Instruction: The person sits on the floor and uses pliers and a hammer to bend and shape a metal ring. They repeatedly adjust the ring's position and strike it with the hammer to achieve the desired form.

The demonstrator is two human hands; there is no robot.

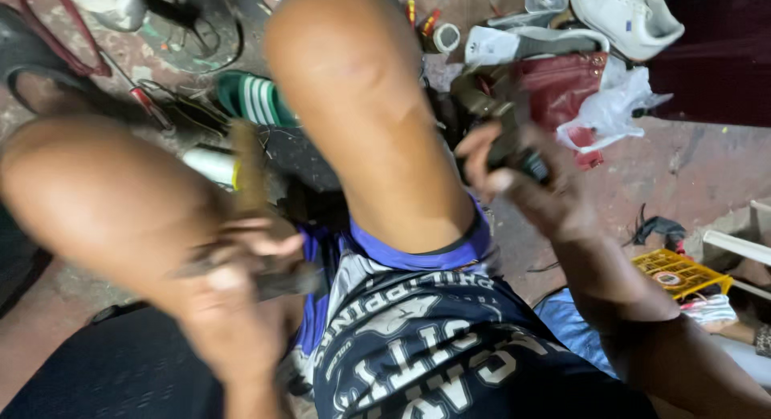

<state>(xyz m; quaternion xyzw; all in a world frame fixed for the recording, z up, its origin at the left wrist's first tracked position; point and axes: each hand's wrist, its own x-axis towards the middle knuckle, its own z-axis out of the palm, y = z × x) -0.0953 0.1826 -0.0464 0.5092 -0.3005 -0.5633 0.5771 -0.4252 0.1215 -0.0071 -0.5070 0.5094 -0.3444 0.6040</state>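
Note:
My left hand (241, 274) is blurred and grips a dark flat tool handle low at the centre left, just below a wooden brush-like piece (247, 166) that stands upright between my knees. My right hand (522, 186) is closed around a dark shoe part (499, 118) held up to the right of my raised right knee (357, 82). My left knee (88, 194) fills the left side. What the left hand's tool is cannot be made out through the blur.
The reddish floor holds scattered gear: a green striped sandal (255, 98), a red bag (562, 82), a white plastic bag (610, 106), a white sneaker (626, 14), screwdrivers (422, 18), a tape roll (446, 37) and a yellow crate (679, 270).

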